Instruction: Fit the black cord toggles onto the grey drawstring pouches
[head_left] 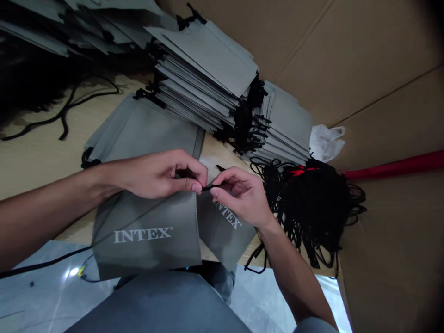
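Note:
My left hand [166, 175] pinches one end of a short stretch of black cord [207, 188] between thumb and fingertips. Close beside it, my right hand [243, 194] pinches the same cord, its fingers curled. Both hands are just above a grey drawstring bag [145, 208] printed "INTEX", which lies near the table's front edge. Partly under it and to its right is another grey bag [229, 236] with the same print, turned at an angle. A black cord tip [219, 168] sticks out behind my right fingers.
Stacks of grey bags [208, 60] with black cords rise at the back, with a second stack [284, 120] beside them. A heap of black cords [312, 208] lies right on the wooden table [21, 171]. Behind are a white plastic bag [328, 141], a red strip [398, 166] and cardboard [374, 55].

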Demonstrator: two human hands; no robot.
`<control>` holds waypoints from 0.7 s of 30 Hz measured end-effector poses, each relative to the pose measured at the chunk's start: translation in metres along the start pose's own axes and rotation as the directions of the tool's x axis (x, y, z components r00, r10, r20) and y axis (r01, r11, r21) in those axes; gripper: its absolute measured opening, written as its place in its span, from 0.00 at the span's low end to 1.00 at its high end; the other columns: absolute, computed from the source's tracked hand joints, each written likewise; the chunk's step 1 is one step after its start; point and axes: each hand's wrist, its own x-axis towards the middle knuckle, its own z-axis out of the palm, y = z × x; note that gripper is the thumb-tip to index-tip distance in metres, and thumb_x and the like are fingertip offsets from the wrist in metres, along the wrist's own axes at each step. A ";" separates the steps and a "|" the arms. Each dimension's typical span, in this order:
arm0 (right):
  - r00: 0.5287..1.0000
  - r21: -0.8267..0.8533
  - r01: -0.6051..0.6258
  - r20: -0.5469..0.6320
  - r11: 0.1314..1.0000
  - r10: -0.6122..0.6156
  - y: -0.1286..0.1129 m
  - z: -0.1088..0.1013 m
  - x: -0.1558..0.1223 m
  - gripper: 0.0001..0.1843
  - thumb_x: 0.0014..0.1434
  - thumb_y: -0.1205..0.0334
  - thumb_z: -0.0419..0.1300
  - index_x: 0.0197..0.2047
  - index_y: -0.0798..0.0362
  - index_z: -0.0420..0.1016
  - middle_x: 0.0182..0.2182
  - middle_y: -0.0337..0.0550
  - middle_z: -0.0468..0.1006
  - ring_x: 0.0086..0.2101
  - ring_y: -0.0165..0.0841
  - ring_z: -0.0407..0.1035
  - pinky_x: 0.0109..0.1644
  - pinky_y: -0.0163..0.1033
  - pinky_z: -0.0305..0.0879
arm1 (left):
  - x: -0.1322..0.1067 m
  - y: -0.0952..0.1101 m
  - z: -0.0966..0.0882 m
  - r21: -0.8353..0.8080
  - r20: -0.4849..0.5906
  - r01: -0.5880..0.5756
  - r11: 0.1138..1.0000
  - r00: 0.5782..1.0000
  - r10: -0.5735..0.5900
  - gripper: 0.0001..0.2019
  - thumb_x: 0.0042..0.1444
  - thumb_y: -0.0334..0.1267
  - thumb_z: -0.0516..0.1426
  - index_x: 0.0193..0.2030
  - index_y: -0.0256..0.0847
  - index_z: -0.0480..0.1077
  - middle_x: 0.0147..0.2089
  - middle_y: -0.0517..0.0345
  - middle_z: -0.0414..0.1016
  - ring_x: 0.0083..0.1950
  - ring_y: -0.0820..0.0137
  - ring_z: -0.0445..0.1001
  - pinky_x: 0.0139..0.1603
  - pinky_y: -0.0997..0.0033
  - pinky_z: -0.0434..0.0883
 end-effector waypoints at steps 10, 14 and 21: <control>0.998 0.014 0.000 -0.056 1.000 0.001 0.002 -0.011 -0.001 0.15 0.61 0.54 0.78 0.47 0.50 0.84 0.37 0.40 0.85 0.36 0.29 0.81 0.44 0.37 0.83 | 0.004 -0.003 0.003 0.084 -0.112 0.041 0.996 0.993 -0.031 0.11 0.71 0.43 0.60 0.44 0.41 0.81 0.36 0.60 0.79 0.36 0.73 0.72 0.33 0.78 0.65; 0.996 -0.032 -0.006 -0.088 0.999 0.003 0.000 -0.009 -0.001 0.16 0.61 0.52 0.79 0.46 0.50 0.84 0.38 0.41 0.85 0.37 0.30 0.81 0.45 0.38 0.83 | 0.003 -0.008 0.004 0.126 -0.111 0.018 0.992 0.994 -0.004 0.12 0.73 0.46 0.60 0.48 0.44 0.83 0.38 0.59 0.82 0.36 0.71 0.75 0.33 0.77 0.66; 0.998 -0.023 -0.043 -0.051 0.999 0.042 0.002 -0.007 -0.002 0.19 0.58 0.50 0.80 0.46 0.50 0.83 0.39 0.40 0.85 0.36 0.29 0.79 0.42 0.35 0.79 | 0.003 -0.007 0.006 0.190 -0.098 -0.020 0.982 0.994 0.039 0.14 0.74 0.45 0.58 0.43 0.42 0.83 0.33 0.59 0.80 0.32 0.72 0.73 0.33 0.75 0.64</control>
